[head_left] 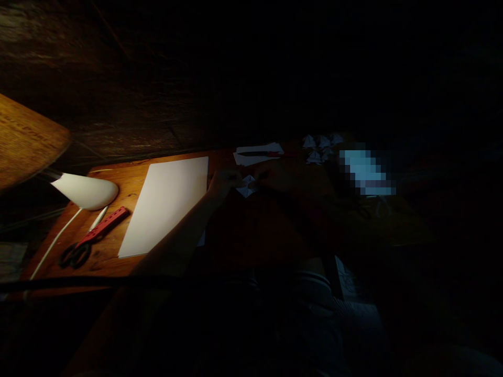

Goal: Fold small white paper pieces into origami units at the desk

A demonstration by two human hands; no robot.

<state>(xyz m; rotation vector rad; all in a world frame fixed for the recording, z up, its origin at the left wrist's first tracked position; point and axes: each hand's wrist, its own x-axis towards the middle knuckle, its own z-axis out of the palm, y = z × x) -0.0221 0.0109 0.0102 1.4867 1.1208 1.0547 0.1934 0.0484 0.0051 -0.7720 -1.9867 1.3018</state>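
In dim light near the middle of the desk, a small folded piece of white paper (247,187) is held between my two hands. My left hand (227,179) pinches its left side, fingers closed. On the opposite side my right hand (273,177) grips the paper's right edge, though its fingers are dark and hard to make out. Several folded paper pieces (320,149) with pointed shapes stand in a group at the back right. A stack of white paper sheets (168,204) lies left of my hands, with my left forearm across its edge.
On the left are a white lamp (88,191) with a cord and scissors (74,255) with black handles beside a red strip (104,225). Paper slips (259,153) with a dark, red-ended tool on them lie behind my hands. A pixelated bright screen (367,172) is at right.
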